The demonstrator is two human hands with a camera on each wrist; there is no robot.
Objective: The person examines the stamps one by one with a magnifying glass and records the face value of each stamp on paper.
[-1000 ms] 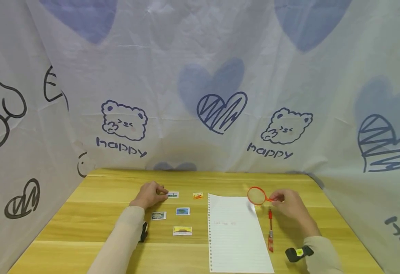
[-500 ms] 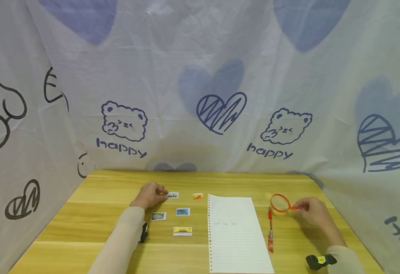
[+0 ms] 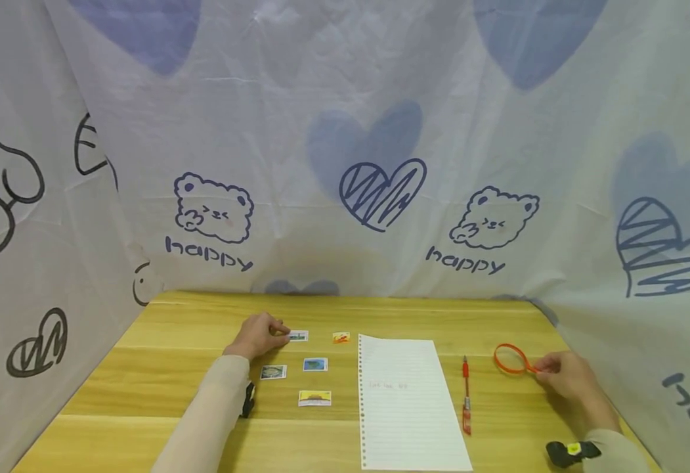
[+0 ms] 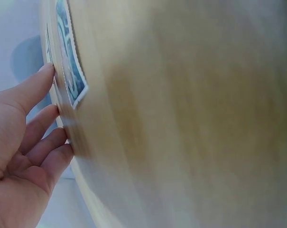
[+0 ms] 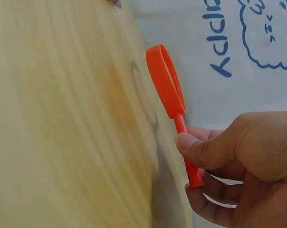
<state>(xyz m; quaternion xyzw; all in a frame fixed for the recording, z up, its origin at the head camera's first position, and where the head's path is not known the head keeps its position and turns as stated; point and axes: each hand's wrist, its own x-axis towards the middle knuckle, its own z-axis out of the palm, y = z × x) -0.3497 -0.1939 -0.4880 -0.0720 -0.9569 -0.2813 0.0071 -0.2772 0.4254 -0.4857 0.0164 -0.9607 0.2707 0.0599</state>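
My right hand (image 3: 569, 378) pinches the handle of a red magnifying glass (image 3: 511, 359) between thumb and fingers. In the right wrist view the magnifying glass (image 5: 164, 83) is held above the table, its shadow on the wood. My left hand (image 3: 257, 336) rests on the table at the back left, fingertips at the left edge of a postage stamp (image 3: 299, 336). In the left wrist view the thumb of my left hand (image 4: 24, 137) touches that stamp's edge, the other fingers loosely bent on the wood. A nearer stamp (image 4: 71, 57) with perforated edges lies beside it.
More stamps lie on the wooden table (image 3: 144, 394): a green-grey one (image 3: 274, 372), a blue one (image 3: 316, 364), a yellow one (image 3: 315, 398) and an orange one (image 3: 341, 337). Lined paper (image 3: 409, 420) with faint red writing lies centrally, a red pen (image 3: 467, 397) to its right. A printed curtain (image 3: 297, 131) hangs behind.
My right hand has moved right and nearer with the magnifying glass, from over the paper's far right corner past the pen to the table's right side. My left hand has stayed on the stamp.
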